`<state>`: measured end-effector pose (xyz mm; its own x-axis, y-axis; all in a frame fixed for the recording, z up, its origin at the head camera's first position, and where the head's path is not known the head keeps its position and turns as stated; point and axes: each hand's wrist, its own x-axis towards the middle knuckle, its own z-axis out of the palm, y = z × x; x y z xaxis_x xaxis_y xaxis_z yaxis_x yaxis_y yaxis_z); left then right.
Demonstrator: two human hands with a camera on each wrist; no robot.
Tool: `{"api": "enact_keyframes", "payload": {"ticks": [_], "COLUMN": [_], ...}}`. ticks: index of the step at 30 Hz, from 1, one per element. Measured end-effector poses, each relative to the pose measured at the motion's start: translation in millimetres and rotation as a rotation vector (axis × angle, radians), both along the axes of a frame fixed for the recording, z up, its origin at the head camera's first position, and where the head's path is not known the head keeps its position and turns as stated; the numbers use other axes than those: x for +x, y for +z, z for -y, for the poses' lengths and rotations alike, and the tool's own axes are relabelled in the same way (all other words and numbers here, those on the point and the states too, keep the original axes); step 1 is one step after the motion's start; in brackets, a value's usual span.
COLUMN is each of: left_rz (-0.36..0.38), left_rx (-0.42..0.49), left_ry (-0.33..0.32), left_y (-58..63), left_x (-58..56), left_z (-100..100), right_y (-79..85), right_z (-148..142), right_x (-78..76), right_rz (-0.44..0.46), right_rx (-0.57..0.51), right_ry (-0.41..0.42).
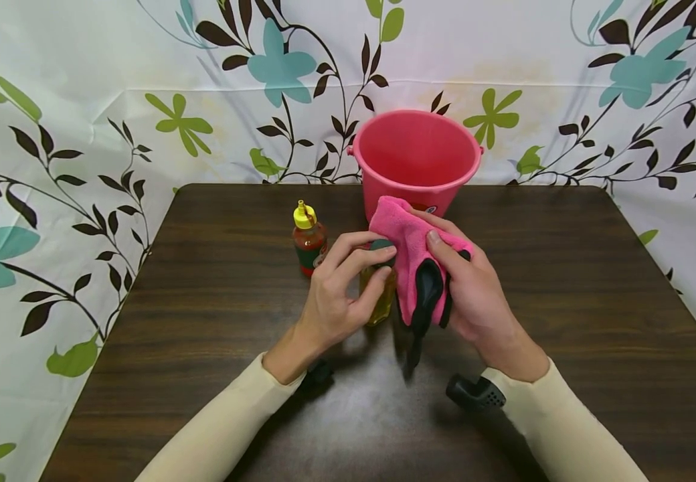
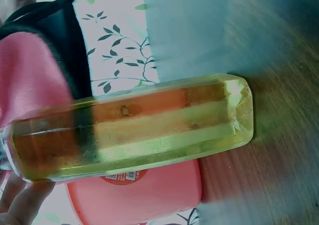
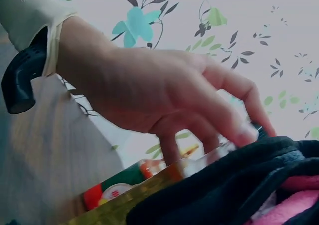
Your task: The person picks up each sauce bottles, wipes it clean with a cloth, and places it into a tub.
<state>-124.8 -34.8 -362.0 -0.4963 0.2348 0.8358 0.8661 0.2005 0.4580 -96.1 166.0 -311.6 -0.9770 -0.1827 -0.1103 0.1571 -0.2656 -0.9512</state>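
My left hand [image 1: 342, 284] pinches the dark cap [image 1: 382, 249] of a faceted clear bottle of yellow liquid [image 1: 383, 304], with thumb and fingers around the neck. Nearly the whole bottle [image 2: 164, 130] shows in the left wrist view. Just to the right, my right hand [image 1: 483, 294] grips a fuzzy pink cloth with black trim [image 1: 405, 234], thumb on top. The cloth is bunched beside the bottle, and its black edging hangs down below. From the right wrist, the left hand [image 3: 164, 80] appears behind the dark edging of the cloth [image 3: 294, 205].
A pink bucket [image 1: 378, 194] stands behind the hands at the table's back edge. Left of the bottle is a small red sauce bottle with a yellow nozzle [image 1: 310, 244]. The dark wooden table [image 1: 221, 301] meets a floral curtain [image 1: 113, 60].
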Motion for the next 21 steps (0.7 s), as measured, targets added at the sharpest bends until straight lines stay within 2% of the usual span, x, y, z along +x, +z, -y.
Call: {"api": "enact_keyframes", "payload": {"ticks": [5,7,16,21], "left_rz": [-0.003,-0.004,0.001,-0.022], "left_rx": [0.010,0.012,0.022,0.030], "left_ry": [-0.003,-0.005,0.001,0.053], "left_y": [-2.1,-2.3,-3.0,-2.8], "left_x": [-1.8,-2.1,-1.4,0.2], "left_z": [-1,-1,-3,-5], "right_y": [10.1,11.3,0.1,-5.3], "right_z": [-2,-3,-7,-8], "right_x": [6.2,7.8,6.9,3.3], "right_rz": [-0.110,-0.127,-0.048,-0.049], "right_rx": [-0.014,0.001,0.037,0.040], "right_ry": [-0.072,-0.093,-0.128,-0.129]}}
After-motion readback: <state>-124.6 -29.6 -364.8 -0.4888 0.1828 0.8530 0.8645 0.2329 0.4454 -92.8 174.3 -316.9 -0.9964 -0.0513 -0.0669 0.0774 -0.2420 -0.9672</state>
